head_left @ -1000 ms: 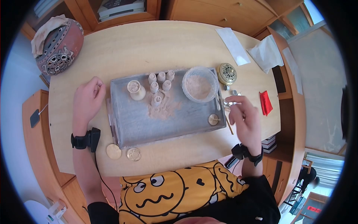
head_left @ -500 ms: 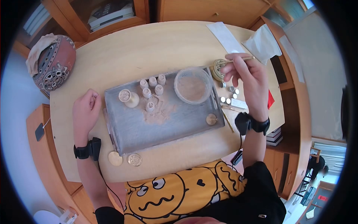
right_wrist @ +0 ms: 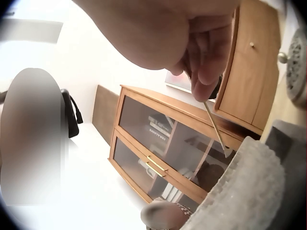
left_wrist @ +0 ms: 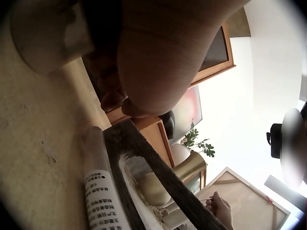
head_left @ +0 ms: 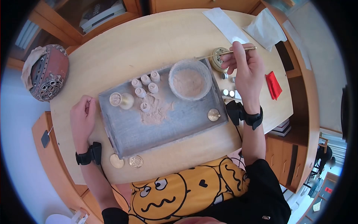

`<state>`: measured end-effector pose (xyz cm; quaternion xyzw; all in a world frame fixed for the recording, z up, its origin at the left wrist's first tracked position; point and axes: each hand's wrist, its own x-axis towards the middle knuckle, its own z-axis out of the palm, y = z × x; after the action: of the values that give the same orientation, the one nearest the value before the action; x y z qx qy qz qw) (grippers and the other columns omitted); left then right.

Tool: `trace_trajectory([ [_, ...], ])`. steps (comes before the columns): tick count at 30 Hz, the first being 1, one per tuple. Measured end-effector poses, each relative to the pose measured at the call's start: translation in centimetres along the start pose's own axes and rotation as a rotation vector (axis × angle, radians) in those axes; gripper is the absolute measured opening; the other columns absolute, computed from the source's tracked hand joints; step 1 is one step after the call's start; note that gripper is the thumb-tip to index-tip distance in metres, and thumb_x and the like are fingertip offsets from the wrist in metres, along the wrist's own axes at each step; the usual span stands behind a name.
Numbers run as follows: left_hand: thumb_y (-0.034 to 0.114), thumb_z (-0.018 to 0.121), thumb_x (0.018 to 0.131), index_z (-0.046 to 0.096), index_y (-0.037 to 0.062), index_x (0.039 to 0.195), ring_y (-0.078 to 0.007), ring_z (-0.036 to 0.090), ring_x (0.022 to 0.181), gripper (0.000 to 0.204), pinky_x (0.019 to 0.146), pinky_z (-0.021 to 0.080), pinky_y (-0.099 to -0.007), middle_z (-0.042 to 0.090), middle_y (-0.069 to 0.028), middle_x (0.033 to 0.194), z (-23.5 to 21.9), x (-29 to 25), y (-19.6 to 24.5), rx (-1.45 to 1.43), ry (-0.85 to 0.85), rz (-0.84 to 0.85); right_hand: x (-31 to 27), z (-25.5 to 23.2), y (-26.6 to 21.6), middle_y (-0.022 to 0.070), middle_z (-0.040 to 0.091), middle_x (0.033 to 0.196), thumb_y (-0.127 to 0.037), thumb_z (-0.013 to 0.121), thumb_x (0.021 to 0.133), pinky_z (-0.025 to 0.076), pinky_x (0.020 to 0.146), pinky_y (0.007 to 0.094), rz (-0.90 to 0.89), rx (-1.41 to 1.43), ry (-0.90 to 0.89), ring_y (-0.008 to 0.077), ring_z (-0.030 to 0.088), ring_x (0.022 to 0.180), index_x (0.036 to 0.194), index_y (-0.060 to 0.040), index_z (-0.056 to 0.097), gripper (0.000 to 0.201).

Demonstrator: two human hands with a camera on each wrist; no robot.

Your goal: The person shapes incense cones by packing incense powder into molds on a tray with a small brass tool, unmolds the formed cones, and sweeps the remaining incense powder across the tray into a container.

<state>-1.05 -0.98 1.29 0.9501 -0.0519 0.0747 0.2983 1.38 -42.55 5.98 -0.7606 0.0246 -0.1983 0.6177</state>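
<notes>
My right hand (head_left: pixel 247 72) pinches a thin brass spatula (head_left: pixel 209 56) between thumb and fingers. In the right wrist view, the tool's small flat tip hangs just over the rim of a translucent bowl (right_wrist: pixel 244 187). Pale brown powder (head_left: pixel 188 83) fills part of that bowl, at the back right of a grey tray (head_left: pixel 186 125). Loosely curled, my left hand (head_left: pixel 83 119) rests on the table by the tray's left side and holds nothing. Several small powdery jars (head_left: pixel 145 79) stand around a spilled heap of powder (head_left: pixel 154 112). A gold vase (head_left: pixel 126 100) stands to their left.
A brass knobbed lid (head_left: pixel 214 114) lies in the tray's right corner. Beyond are a pierced brass burner (head_left: pixel 218 59), small tins (head_left: pixel 226 92) and a red cloth (head_left: pixel 274 86). Two brass discs (head_left: pixel 116 161) lie in front. At far left is a clay pot (head_left: pixel 48 74).
My right hand rose from the small items right of the tray with the brass spatula, then brought its tip toward the bowl. My left hand stayed beside the tray. The head view shifted.
</notes>
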Motion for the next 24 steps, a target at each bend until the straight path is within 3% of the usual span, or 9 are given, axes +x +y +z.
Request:
trace_trajectory([
  [1, 0.012, 0.058, 0.1, 0.058, -0.0016, 0.087, -0.0083, 0.04, 0.056, 0.019, 0.052, 0.033, -0.0273, 0.047, -0.0023, 0.061, -0.1, 0.1, 0.1, 0.009, -0.001, -0.005, -0.1, 0.2, -0.1, 0.0094, 0.071, 0.077, -0.024, 0.06, 0.103, 0.047, 0.053, 0.0224, 0.006, 0.002, 0.003, 0.0102, 0.065, 0.063, 0.097, 0.0029, 0.062, 0.028],
  [4, 0.012, 0.059, 0.099, 0.058, -0.0013, 0.087, -0.0079, 0.039, 0.056, 0.018, 0.052, 0.032, -0.0275, 0.046, -0.0016, 0.06, -0.4, 0.2, 0.0, 0.049, -0.052, -0.043, -0.2, 0.6, -0.1, 0.0092, 0.071, 0.076, -0.023, 0.06, 0.103, 0.049, 0.055, 0.0226, 0.034, -0.029, 0.005, 0.0105, 0.066, 0.065, 0.098, 0.003, 0.062, 0.027],
  [9, 0.011, 0.06, 0.098, 0.057, -0.0009, 0.087, -0.0078, 0.037, 0.055, 0.017, 0.051, 0.031, -0.0279, 0.045, -0.0005, 0.06, -0.4, 0.2, 0.5, 0.07, -0.051, -0.037, -0.3, 0.4, 0.8, 0.0092, 0.071, 0.077, -0.017, 0.059, 0.103, 0.054, 0.061, 0.0241, -0.101, 0.045, -0.087, 0.0115, 0.067, 0.067, 0.096, 0.0039, 0.062, 0.023],
  [16, 0.011, 0.061, 0.098, 0.057, -0.0006, 0.086, -0.0084, 0.037, 0.055, 0.017, 0.051, 0.03, -0.0283, 0.044, -0.001, 0.06, -0.4, 0.3, 0.7, 0.103, -0.062, -0.029, -0.4, 0.5, 0.6, 0.01, 0.071, 0.078, -0.016, 0.058, 0.103, 0.054, 0.062, 0.025, -0.067, 0.012, -0.125, 0.0116, 0.066, 0.067, 0.1, 0.0043, 0.061, 0.021],
  [19, 0.011, 0.061, 0.098, 0.057, -0.0006, 0.086, -0.0087, 0.037, 0.054, 0.017, 0.051, 0.03, -0.0287, 0.044, -0.0016, 0.059, -0.3, 0.3, 0.2, 0.109, -0.045, -0.016, -0.1, 0.3, 0.7, 0.0104, 0.071, 0.079, -0.017, 0.058, 0.103, 0.055, 0.063, 0.0253, -0.056, 0.124, -0.169, 0.0119, 0.066, 0.067, 0.1, 0.0046, 0.062, 0.022],
  [21, 0.011, 0.061, 0.097, 0.057, -0.0005, 0.086, -0.0089, 0.038, 0.054, 0.016, 0.051, 0.03, -0.0289, 0.044, -0.002, 0.059, -0.4, 0.3, 0.3, 0.115, -0.04, -0.001, 0.4, -0.2, 0.6, 0.0103, 0.071, 0.08, -0.019, 0.058, 0.103, 0.055, 0.064, 0.0253, -0.066, 0.017, -0.094, 0.0121, 0.067, 0.069, 0.1, 0.0044, 0.063, 0.024],
  [24, 0.011, 0.061, 0.097, 0.058, -0.0004, 0.087, -0.0092, 0.038, 0.054, 0.016, 0.051, 0.03, -0.0293, 0.044, -0.0024, 0.059, -0.3, 0.2, 0.5, 0.116, -0.043, 0.008, 0.4, 0.1, 0.7, 0.0103, 0.071, 0.08, -0.02, 0.058, 0.104, 0.054, 0.065, 0.025, -0.041, 0.027, -0.149, 0.0119, 0.067, 0.071, 0.1, 0.0043, 0.063, 0.025],
])
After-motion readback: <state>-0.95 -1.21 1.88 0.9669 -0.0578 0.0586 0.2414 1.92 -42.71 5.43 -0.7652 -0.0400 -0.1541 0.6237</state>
